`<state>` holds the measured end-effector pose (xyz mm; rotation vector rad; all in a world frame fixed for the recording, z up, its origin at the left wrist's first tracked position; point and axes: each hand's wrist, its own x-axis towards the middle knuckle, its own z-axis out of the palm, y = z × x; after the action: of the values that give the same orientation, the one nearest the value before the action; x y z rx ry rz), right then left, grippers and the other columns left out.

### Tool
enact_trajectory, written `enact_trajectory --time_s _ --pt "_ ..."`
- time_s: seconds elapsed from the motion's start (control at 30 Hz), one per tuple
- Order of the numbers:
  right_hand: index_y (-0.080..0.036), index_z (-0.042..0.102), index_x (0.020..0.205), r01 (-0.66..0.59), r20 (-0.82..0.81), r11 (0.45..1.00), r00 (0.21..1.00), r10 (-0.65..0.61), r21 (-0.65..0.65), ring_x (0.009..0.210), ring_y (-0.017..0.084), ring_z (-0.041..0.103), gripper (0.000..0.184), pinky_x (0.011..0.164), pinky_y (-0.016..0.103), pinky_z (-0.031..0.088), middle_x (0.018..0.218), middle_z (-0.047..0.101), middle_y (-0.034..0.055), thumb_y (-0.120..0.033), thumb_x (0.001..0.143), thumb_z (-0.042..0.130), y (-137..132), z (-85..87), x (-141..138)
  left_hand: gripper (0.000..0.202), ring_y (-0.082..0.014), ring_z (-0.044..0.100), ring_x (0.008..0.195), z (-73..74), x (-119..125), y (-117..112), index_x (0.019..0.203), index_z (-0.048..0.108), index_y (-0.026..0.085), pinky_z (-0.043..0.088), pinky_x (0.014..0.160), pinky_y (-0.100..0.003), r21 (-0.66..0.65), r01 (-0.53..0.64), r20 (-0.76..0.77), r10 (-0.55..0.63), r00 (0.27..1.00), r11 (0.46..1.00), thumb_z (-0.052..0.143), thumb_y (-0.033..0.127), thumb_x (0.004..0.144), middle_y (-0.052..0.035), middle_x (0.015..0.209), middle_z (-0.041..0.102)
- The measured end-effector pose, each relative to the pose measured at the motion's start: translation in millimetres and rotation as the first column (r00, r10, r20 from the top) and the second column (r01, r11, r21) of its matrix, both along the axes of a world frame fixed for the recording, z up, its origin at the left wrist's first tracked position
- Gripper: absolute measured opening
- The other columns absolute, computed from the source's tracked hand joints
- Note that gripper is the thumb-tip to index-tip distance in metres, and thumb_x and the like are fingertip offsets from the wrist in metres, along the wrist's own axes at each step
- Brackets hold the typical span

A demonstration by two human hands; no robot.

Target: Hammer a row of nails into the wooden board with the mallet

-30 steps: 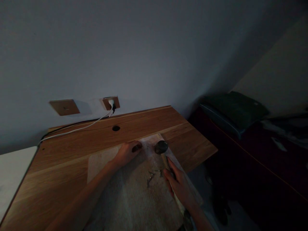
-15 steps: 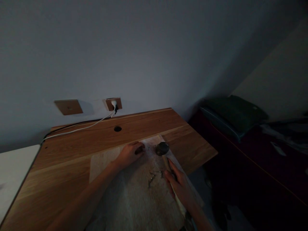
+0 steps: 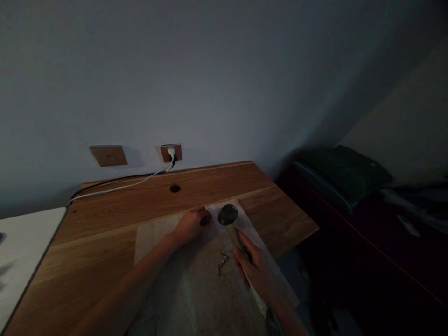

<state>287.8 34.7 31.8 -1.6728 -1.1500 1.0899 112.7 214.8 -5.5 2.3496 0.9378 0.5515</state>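
Note:
A pale wooden board lies on a wooden desk. My left hand rests on the board's far part, its fingers pinched on a small dark thing I cannot make out. My right hand is wrapped round the handle of a hammer. The hammer's dark round head hangs just right of my left fingertips, near the board's far edge. A few small nails lie on the board between my two hands.
A white cable runs along the desk's back edge to a wall socket. A round hole is cut in the desktop. A dark cabinet with a folded dark bag stands to the right. A white surface adjoins the left.
The hammer head has swung left, closer to my left fingertips. The left hand has stayed in place on the board. The view has shifted slightly.

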Motion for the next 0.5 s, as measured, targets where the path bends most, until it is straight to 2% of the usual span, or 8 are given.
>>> enact_trajectory --time_s 0.17,0.37,0.5 --pt "-0.018 0.037 0.157 -0.044 -0.038 0.999 0.998 0.045 0.018 0.037 0.009 0.037 0.068 0.033 0.018 0.033 0.052 0.041 -0.0105 -0.044 0.096 0.050 8.7 -7.8 -8.7 0.013 -0.0183 0.068 0.085 1.1 -0.2 0.3 0.096 0.072 0.019 0.049 0.078 -0.026 -0.032 -0.015 0.011 0.015 1.000 0.999 0.071 0.018 0.083 -0.0048 0.096 0.070" --pt "-0.020 0.038 0.157 -0.025 -0.036 0.999 0.999 0.024 -0.031 0.037 0.008 0.040 0.067 0.031 0.017 0.033 0.055 0.047 -0.0085 -0.041 0.095 0.053 12.2 -10.6 -13.4 0.016 -0.0183 0.068 0.082 1.2 0.3 0.8 0.094 0.074 0.019 0.048 0.076 -0.025 -0.049 -0.008 -0.002 0.008 1.000 0.999 0.068 0.011 0.081 -0.0051 0.093 0.071" --pt "-0.019 0.039 0.156 -0.012 -0.024 1.000 1.000 0.011 -0.017 0.037 0.007 0.040 0.065 0.031 0.016 0.034 0.058 0.049 -0.0079 -0.039 0.096 0.052 11.7 -12.1 -13.8 0.017 -0.0194 0.068 0.084 -1.2 0.5 2.2 0.096 0.074 0.018 0.049 0.077 -0.027 -0.037 -0.011 -0.002 0.011 1.000 0.999 0.069 0.015 0.081 -0.0062 0.095 0.072"
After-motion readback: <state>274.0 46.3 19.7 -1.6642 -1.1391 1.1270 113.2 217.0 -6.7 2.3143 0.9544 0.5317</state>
